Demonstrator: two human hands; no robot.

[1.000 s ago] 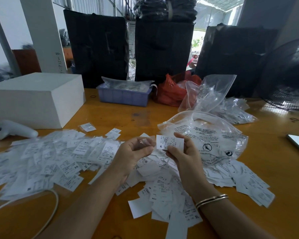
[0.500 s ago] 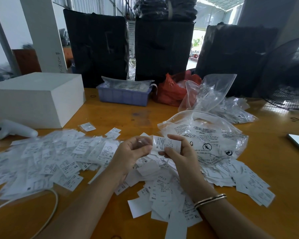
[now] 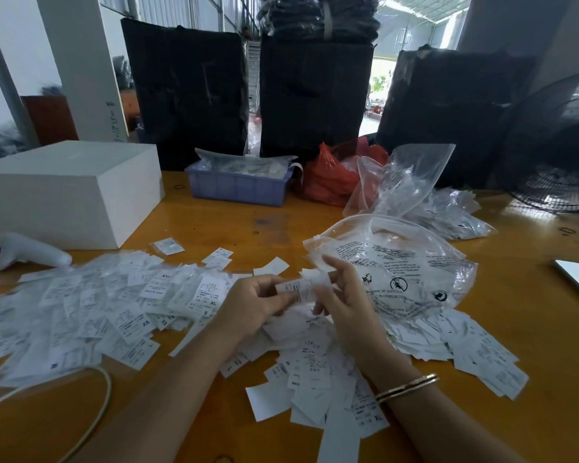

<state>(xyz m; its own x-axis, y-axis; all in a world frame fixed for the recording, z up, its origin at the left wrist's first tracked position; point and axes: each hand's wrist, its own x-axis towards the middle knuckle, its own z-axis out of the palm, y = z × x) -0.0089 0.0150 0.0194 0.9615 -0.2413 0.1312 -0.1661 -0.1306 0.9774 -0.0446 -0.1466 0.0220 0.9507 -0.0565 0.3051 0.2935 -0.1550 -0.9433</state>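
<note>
Orange tabletop (image 3: 214,222): loose labels (image 3: 91,312), clear bag (image 3: 398,262) beside pinched label (image 3: 301,289)

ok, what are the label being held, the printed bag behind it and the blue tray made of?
Label: thin matte white paper or fabric tape, can't tell which; black print, no shine.
Bag: clear glossy plastic film; see-through, crinkled, shiny highlights.
Tray: likely moulded plastic; blue, dull sheen, ribbed wall.
</note>
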